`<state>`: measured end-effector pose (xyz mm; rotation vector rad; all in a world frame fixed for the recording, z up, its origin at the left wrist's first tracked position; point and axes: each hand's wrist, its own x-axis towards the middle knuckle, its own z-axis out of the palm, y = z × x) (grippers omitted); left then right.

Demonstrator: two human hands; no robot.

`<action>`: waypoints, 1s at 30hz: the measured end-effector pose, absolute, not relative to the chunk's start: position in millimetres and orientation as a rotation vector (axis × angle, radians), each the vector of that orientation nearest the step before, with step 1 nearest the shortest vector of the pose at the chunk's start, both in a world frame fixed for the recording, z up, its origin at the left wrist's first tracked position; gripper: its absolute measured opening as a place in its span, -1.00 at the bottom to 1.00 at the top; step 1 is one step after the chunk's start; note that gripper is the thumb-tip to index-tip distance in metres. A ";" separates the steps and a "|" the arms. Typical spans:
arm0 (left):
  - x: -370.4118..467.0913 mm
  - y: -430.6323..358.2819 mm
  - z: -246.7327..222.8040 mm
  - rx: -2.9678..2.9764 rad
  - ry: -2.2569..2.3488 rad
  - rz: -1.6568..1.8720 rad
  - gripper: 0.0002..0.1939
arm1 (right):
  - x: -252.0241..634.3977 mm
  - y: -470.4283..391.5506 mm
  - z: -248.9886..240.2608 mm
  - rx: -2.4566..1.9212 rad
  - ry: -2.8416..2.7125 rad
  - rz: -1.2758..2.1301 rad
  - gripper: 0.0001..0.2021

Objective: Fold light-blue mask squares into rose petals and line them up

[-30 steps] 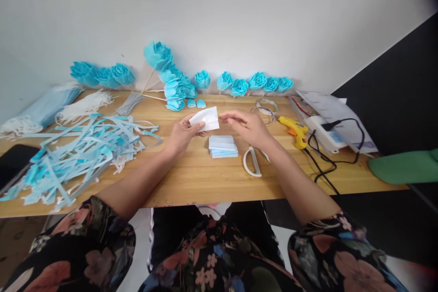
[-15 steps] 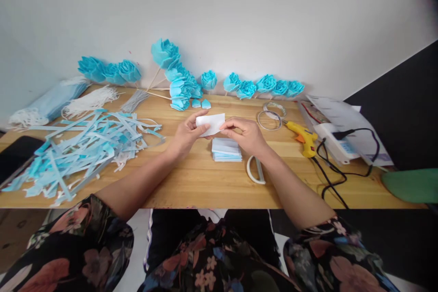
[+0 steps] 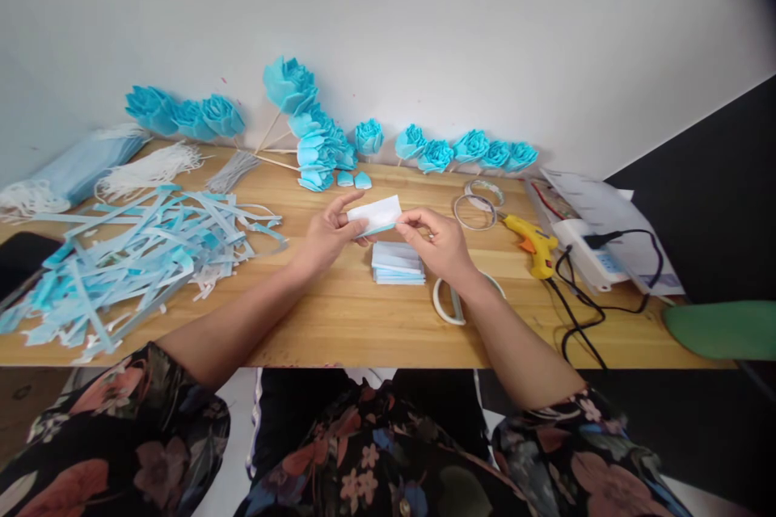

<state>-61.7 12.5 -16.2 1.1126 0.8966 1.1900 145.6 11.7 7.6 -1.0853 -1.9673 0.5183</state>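
The small stack (image 3: 398, 263) of folded pieces lies on the worktop (image 3: 339, 323). Just above and slightly behind this stack is the white piece (image 3: 377, 214), which shows a blue lower edge. The left hand (image 3: 327, 236) holds its left end, with the thumb on top and the fingers underneath. The right hand (image 3: 441, 246) has its fingers closed in a pinch at the right end. To the left of the stack there is a heap of strips (image 3: 139, 250); to the right, a yellow glue gun (image 3: 534, 246); behind, blue flowers (image 3: 318, 149).
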 end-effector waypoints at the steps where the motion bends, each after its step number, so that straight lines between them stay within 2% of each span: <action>1: -61.5 12.2 -15.7 1.080 0.871 1.189 -0.23 | 145.4 11.2 7.7 -1.084 -1.955 0.524 -0.88; 9: -58.0 9.5 -15.3 1.000 0.778 1.087 -0.04 | 144.5 11.7 6.7 -1.064 -1.921 0.597 -0.90; 22: -59.2 12.7 -17.6 1.136 0.897 1.150 -0.22 | 142.7 13.7 -2.2 -1.107 -1.892 0.688 -0.89; 30: -58.8 11.4 -15.7 1.173 0.925 1.140 -0.21 | 140.7 13.6 -3.1 -1.127 -1.801 0.788 -0.86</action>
